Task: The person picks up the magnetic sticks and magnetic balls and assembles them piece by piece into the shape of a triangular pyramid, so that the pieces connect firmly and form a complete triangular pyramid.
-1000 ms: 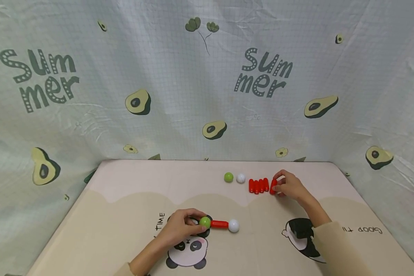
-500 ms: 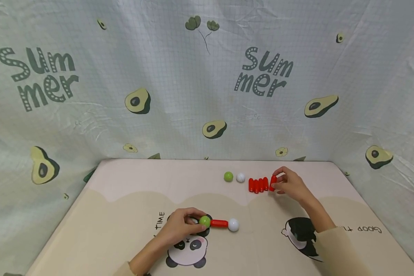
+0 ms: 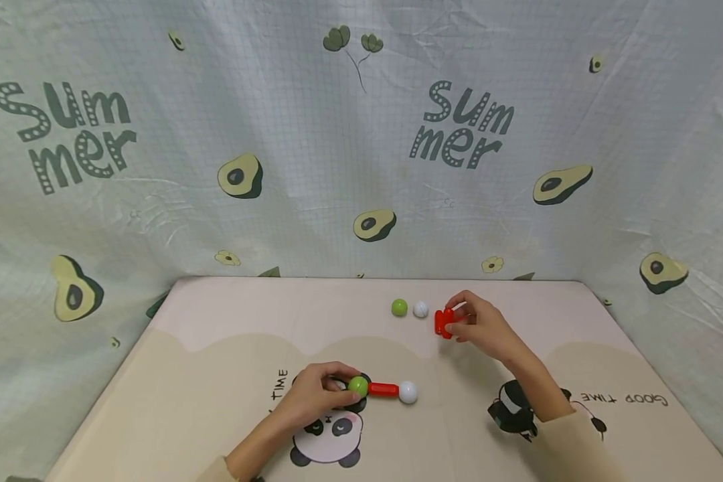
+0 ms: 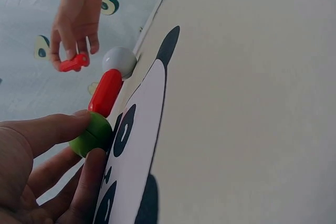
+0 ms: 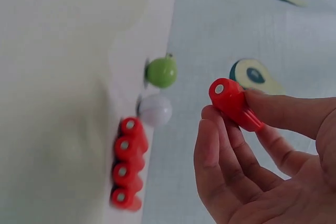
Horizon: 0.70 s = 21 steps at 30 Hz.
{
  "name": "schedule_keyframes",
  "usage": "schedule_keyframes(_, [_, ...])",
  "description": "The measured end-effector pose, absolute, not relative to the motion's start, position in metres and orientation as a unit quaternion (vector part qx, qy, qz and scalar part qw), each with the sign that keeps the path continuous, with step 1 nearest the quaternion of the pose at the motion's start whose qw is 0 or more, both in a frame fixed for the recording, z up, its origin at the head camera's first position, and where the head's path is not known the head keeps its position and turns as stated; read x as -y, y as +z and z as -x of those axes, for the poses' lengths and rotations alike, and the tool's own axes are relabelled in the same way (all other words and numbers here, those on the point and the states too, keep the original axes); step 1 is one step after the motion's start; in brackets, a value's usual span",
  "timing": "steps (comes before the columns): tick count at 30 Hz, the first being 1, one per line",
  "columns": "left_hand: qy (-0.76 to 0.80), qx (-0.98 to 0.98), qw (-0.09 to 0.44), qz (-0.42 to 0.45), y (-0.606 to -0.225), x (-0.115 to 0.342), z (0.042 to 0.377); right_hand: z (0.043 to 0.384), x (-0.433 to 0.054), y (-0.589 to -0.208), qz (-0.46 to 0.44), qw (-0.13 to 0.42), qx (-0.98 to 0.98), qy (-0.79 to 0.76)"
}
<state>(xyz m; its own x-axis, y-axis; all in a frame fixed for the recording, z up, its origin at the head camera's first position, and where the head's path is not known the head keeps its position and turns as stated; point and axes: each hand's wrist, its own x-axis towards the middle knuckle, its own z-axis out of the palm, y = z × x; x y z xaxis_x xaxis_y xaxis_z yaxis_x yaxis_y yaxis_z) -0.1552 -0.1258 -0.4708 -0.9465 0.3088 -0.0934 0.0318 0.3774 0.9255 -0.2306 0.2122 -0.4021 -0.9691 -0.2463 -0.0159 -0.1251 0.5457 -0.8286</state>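
My left hand [image 3: 320, 393] pinches a green ball [image 4: 94, 136] between thumb and fingers. A red rod [image 3: 383, 389] runs from that ball to a white ball [image 3: 408, 392], all three in one line beside the panda print. My right hand [image 3: 487, 328] holds another red rod [image 5: 228, 98] between thumb and fingertips, above the table. The end of this rod shows a small round silvery spot. In the head view it overlaps a row of loose red rods [image 5: 122, 171], hiding part of the row along with the fingers.
A loose green ball [image 3: 399, 307] and a loose white ball [image 3: 420, 309] sit left of the row, near the table's back edge. The table [image 3: 217, 388] has a printed cover, and a patterned curtain [image 3: 313, 134] hangs behind it.
My right hand has lifted the red rod from the right end of the row and moved left with it, in front of the other rods. My left hand has stayed in place.
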Motion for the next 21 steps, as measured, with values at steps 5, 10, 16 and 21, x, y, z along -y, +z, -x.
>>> schedule_keyframes(5, [0.547,-0.821,0.127,-0.103,-0.470,0.126,0.155,0.223,-0.196,-0.399,0.135,0.079,-0.866,-0.475])
schedule_keyframes(10, [0.548,-0.821,0.125,-0.100,-0.469,0.126,0.154,0.220,-0.183,-0.403,0.156,0.086,-0.860,-0.478])
schedule_keyframes(16, [0.555,-0.817,0.124,-0.098,-0.470,0.125,0.154,0.216,-0.173,-0.412,0.159,0.101,-0.856,-0.482])
schedule_keyframes(21, [0.546,-0.823,0.121,-0.100,-0.469,0.125,0.155,0.214,-0.167,-0.418,0.164,0.111,-0.849,-0.490])
